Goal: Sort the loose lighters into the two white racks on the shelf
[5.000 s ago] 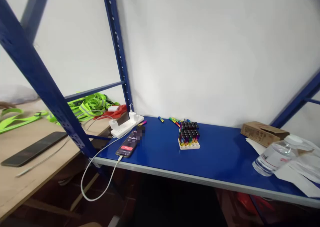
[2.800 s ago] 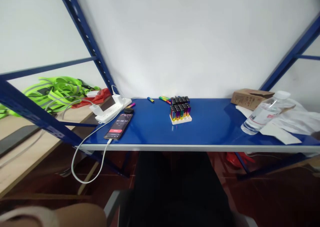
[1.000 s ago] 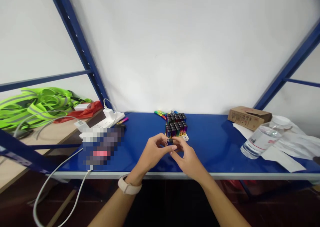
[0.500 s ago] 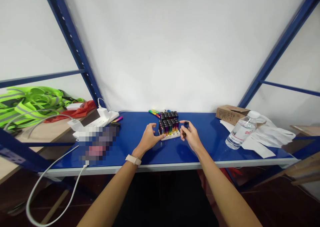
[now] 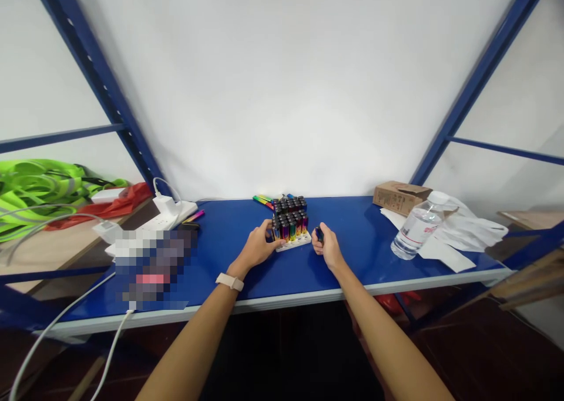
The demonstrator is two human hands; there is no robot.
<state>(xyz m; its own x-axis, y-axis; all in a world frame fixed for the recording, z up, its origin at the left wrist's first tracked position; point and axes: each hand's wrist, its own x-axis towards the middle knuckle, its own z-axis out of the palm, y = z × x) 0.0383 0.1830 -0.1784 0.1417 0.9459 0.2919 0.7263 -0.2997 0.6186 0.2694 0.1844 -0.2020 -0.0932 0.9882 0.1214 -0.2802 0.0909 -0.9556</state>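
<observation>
The right hand point(image 5: 330, 249) is holding a single dark lighter point(image 5: 319, 234) upright, its fingers curling closely around it, just off the right end of a white rack point(image 5: 294, 242). The left hand point(image 5: 257, 247) is reaching around the rack's left end, thumb along the front and fingers parting around the corner — whether they are clasping it, I cannot tell. A pale band point(image 5: 230, 281) is circling the left wrist.

The rack is sitting around the middle of the blue bench point(image 5: 352, 227), nearer the back edge than the front, and black-topped lighters with shiny, coloured bodies point(image 5: 292, 227) are standing in it in rows. A few loose coloured pieces point(image 5: 264, 201) are lying by the back edge, behind the rack and to its left.

Towards the bench's right edge, a clear bottle point(image 5: 416, 230) is standing beside white paper point(image 5: 449, 256) and a white bag point(image 5: 471, 230), and a cardboard box point(image 5: 399, 196) is resting near the back right corner. Along the left edge a white power strip point(image 5: 174, 217) is lying — next to it a dark device point(image 5: 161, 260), blurred over.
</observation>
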